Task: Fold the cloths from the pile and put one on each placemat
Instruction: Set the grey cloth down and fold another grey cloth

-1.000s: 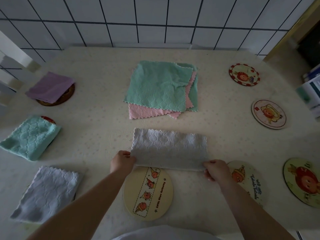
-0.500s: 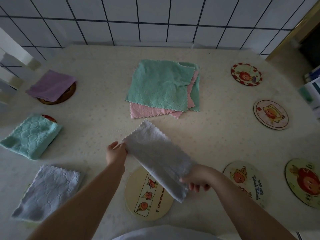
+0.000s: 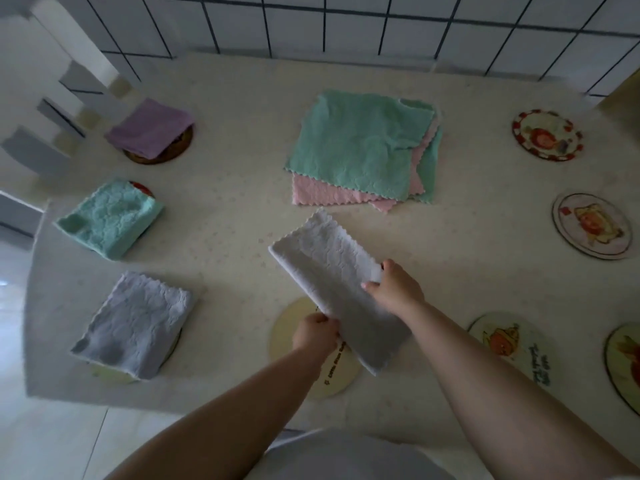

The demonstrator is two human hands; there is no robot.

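Both hands hold the grey cloth (image 3: pixel 337 289), folded to a long strip slanting above the cream placemat (image 3: pixel 294 334). The left hand (image 3: pixel 317 332) pinches its near long edge; the right hand (image 3: pixel 394 289) pinches the opposite edge, a little beyond.

To fold well, I would bring the far end, beyond the right hand, over to the near end below the left hand, match the scalloped edges, then lay the square on the placemat under the grip.

Count: 3 folded cloths already sit on placemats left of the grip. The pile (image 3: pixel 360 147) beyond it shows at least 3 layers. 5 placemats are bare, 4 of them to the right.
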